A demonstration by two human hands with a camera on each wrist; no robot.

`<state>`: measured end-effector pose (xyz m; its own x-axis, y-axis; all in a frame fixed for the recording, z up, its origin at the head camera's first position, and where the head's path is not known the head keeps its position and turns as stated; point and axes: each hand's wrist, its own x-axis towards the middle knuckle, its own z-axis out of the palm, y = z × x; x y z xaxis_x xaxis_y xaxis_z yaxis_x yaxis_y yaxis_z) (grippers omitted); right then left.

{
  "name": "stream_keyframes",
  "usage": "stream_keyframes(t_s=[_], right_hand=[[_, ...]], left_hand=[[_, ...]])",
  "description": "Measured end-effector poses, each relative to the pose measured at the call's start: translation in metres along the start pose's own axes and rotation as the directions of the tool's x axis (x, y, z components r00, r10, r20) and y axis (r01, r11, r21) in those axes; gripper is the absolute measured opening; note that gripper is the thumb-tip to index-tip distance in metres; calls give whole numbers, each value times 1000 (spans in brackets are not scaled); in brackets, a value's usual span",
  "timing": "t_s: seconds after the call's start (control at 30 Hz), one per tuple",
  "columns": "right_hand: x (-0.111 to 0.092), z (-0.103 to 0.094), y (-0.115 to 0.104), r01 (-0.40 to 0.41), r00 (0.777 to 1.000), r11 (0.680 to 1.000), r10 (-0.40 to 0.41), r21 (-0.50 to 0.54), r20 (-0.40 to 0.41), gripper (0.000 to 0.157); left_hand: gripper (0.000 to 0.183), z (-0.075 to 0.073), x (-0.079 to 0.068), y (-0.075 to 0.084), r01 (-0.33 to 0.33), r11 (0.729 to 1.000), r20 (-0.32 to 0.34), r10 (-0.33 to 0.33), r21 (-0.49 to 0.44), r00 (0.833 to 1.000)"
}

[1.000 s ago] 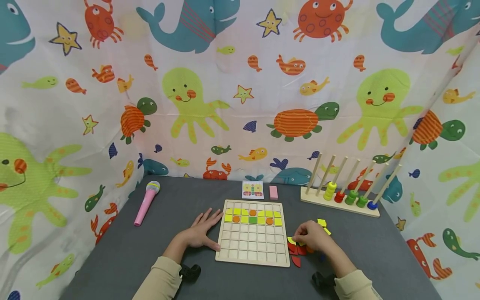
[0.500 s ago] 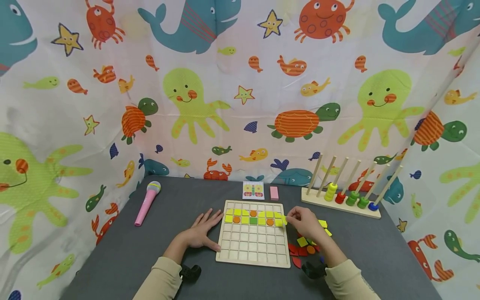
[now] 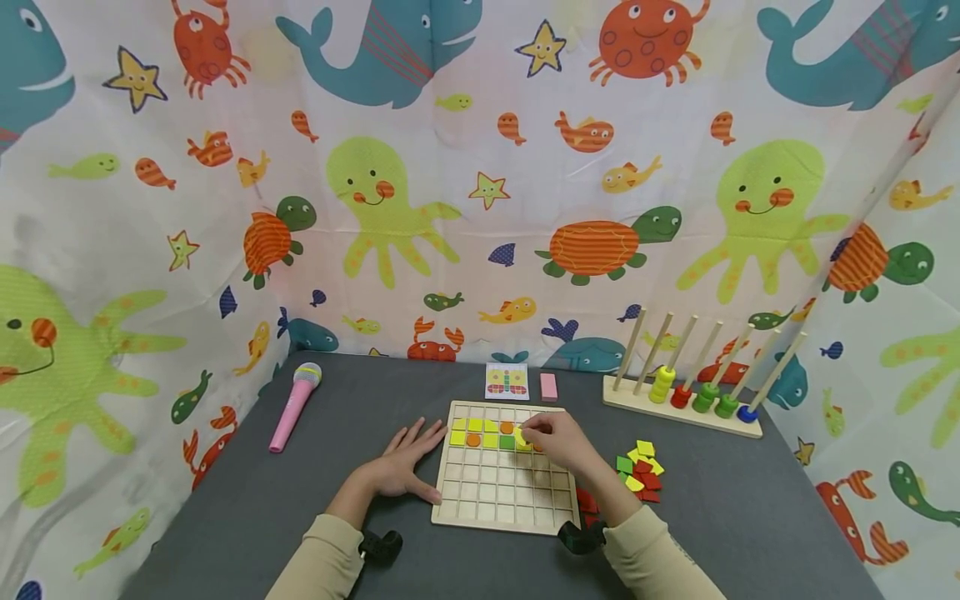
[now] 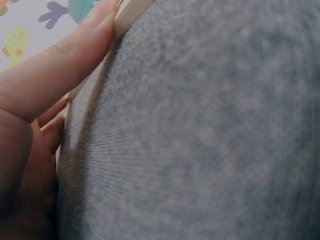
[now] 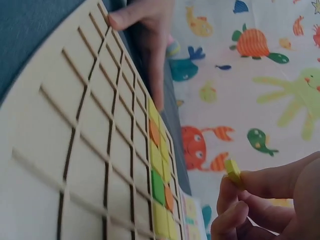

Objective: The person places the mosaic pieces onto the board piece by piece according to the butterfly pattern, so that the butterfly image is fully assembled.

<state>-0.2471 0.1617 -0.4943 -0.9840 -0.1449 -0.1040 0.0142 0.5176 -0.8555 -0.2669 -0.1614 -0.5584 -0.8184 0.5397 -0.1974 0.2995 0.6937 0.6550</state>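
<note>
A wooden grid board [image 3: 498, 492] lies on the dark table, its upper rows holding yellow square tiles [image 3: 458, 437], orange round tiles [image 3: 473, 440] and a green square tile [image 3: 507, 442]. My left hand [image 3: 393, 468] rests flat with fingers spread at the board's left side, thumb touching the edge. Over the upper right part of the board, my right hand [image 3: 566, 446] pinches a small yellow tile [image 5: 232, 170] between thumb and index finger. The right wrist view shows this tile raised off the board. The hand hides several right-hand cells.
Loose yellow, red and green tiles [image 3: 643, 472] lie right of the board. Red pieces [image 3: 587, 502] sit partly under my right forearm. Behind the board are a pattern card [image 3: 506, 381] and a pink block [image 3: 548, 387]. A peg counter [image 3: 678, 408] stands back right, a toy microphone [image 3: 292, 408] left.
My right hand has moved from the loose tiles up and left to over the board, carrying a yellow tile. My left hand has stayed in place.
</note>
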Motion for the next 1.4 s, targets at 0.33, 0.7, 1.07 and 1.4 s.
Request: stream_keyframes(t_s=[0.33, 0.7, 1.07, 1.4], right_hand=[[14, 44, -8, 29, 999, 997, -30, 75, 12, 16], [30, 95, -14, 44, 999, 998, -45, -48, -13, 12], [35, 115, -22, 95, 994, 968, -106, -232, -36, 8], [37, 115, -22, -18, 988, 949, -32, -314, -153, 33]], left_hand=[[124, -1, 0, 2, 36, 999, 7, -37, 17, 999], [123, -1, 2, -3, 27, 999, 11, -27, 23, 1000], [122, 4, 7, -12, 40, 998, -7, -40, 41, 999], [121, 1, 1, -4, 9, 1000, -4, -9, 16, 1000]])
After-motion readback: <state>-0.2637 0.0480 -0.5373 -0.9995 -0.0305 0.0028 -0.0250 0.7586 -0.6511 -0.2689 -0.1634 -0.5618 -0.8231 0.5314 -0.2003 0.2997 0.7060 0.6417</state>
